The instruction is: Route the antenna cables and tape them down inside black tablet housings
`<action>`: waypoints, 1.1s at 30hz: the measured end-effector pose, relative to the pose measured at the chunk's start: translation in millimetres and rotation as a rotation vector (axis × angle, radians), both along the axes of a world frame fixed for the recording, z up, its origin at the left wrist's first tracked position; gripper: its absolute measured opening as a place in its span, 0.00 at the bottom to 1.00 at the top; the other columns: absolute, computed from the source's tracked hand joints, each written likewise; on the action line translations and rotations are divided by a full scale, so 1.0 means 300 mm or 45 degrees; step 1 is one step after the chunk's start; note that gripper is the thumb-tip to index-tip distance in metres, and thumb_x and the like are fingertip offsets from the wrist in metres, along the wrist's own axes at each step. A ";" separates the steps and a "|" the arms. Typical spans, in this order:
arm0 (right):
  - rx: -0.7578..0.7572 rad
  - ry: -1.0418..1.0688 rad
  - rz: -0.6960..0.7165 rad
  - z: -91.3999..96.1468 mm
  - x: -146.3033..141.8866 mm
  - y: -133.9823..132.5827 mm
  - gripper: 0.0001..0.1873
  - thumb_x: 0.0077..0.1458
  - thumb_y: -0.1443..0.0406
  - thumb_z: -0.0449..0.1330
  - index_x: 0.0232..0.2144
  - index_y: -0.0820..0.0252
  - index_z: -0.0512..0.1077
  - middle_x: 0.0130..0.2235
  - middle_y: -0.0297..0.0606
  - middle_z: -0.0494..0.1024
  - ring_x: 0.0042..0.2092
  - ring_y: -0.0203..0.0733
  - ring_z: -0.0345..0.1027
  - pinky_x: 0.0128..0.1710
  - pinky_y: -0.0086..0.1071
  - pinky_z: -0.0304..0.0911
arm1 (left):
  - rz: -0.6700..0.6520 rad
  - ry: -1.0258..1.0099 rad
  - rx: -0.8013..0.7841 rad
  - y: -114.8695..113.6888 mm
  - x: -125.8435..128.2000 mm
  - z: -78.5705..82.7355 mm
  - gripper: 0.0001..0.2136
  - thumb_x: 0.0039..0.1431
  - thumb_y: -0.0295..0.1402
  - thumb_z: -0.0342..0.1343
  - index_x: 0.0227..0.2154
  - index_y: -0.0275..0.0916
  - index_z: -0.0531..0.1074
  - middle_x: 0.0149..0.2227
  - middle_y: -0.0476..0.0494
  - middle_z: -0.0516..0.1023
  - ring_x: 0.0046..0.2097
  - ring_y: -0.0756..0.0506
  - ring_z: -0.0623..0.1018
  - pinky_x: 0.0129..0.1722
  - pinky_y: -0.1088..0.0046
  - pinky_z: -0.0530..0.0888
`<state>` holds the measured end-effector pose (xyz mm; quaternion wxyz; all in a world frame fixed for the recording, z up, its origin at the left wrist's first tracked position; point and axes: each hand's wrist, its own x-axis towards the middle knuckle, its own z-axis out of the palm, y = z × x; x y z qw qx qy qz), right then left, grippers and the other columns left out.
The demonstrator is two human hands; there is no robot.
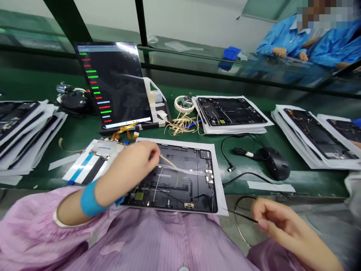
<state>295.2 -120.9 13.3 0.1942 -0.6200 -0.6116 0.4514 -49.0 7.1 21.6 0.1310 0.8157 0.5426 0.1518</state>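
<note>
In the head view, your left hand point(143, 155) is curling narrow, its fingertips pinching the end of a tan strip point(168, 161). Your right hand point(270, 216) is closing thumb against fingers on a thin black stick point(245, 216), near the bench's front edge.

Just under and to the right of your left hand, the open black casing point(180, 151) is lying flat on a white sheet point(221, 195), a clear strip point(187, 171) crossing its inside. Its yellow-green label point(139, 196), below your left hand, is showing print too small to read.

Beyond your left hand, the screen point(121, 82) is standing tilted and displaying rows of green, red and pale text, also too small to make out. Left of that same hand, a circuit board point(108, 148) is resting with ribbon cables attached.

Farther past your left hand, to its right, a tape roll point(184, 104) is sitting behind loose tan strips point(183, 125). Beyond your right hand, a black mouse point(275, 163) is lying beside its cable.
</note>
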 end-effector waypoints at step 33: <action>0.351 -0.079 0.199 -0.121 -0.301 0.184 0.07 0.56 0.66 0.58 0.39 0.57 0.72 0.35 0.37 0.73 0.36 0.39 0.67 0.38 0.34 0.63 | -0.589 -0.377 -0.695 0.017 0.038 0.008 0.08 0.54 0.36 0.58 0.36 0.44 0.77 0.34 0.50 0.80 0.31 0.50 0.78 0.26 0.80 0.72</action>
